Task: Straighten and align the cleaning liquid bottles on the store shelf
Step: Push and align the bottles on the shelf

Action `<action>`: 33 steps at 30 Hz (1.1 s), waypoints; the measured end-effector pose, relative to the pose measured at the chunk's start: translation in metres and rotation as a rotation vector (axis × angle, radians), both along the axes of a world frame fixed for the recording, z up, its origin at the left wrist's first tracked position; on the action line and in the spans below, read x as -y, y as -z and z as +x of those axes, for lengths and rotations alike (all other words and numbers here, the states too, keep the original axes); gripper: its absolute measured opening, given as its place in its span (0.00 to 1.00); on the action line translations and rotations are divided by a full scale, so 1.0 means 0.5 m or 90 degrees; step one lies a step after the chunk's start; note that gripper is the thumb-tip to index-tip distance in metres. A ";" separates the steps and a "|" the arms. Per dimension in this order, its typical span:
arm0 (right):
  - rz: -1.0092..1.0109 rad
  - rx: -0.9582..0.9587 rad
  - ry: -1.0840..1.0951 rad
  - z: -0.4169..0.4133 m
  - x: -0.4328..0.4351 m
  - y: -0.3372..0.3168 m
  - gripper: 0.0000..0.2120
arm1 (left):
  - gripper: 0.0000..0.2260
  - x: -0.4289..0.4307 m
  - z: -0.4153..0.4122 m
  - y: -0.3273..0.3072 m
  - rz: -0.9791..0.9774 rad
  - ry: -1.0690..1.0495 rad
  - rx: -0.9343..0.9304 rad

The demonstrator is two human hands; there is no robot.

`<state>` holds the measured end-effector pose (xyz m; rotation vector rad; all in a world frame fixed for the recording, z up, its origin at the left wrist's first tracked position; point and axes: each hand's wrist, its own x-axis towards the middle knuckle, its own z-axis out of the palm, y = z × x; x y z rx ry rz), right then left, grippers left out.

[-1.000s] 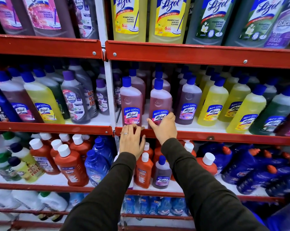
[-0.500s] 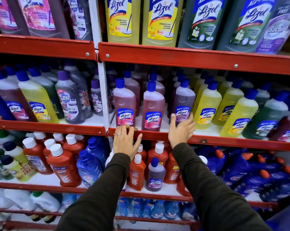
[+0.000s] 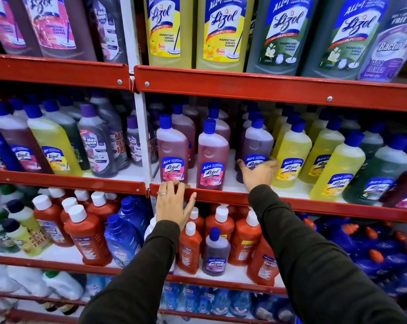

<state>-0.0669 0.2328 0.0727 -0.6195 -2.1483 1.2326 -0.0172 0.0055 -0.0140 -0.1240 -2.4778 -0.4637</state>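
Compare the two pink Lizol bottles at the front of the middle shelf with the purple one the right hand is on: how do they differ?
The pink bottles hold reddish-pink liquid; the purple bottle holds darker violet. The pink bottles stand untouched at the shelf lip; the purple bottle sits further back, with the right hand around its base. Their labels show fully; its label is partly covered. All have blue caps.

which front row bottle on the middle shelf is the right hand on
The purple Lizol bottle, third from the white upright; the right hand wraps its label, while the two pink bottles stand untouched.
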 end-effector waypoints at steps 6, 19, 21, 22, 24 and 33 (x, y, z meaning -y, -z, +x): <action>0.061 -0.013 -0.003 0.025 0.000 0.013 0.43 | 0.17 0.000 0.001 0.000 0.008 0.003 0.008; 0.070 -0.077 -0.046 0.087 0.000 0.045 0.41 | 0.15 -0.003 0.004 -0.007 0.016 -0.002 0.010; 0.069 -0.086 -0.050 0.092 0.000 0.049 0.41 | 0.14 -0.006 0.005 -0.009 0.025 -0.006 0.011; 0.068 -0.090 -0.052 0.093 0.000 0.052 0.41 | 0.14 -0.007 0.006 -0.011 0.029 -0.007 0.011; 0.062 -0.097 -0.055 0.095 0.001 0.052 0.41 | 0.14 -0.008 0.007 -0.013 0.031 -0.007 0.010; 0.038 -0.096 -0.097 0.106 -0.020 0.062 0.40 | 0.13 -0.014 0.011 -0.019 0.030 -0.013 0.012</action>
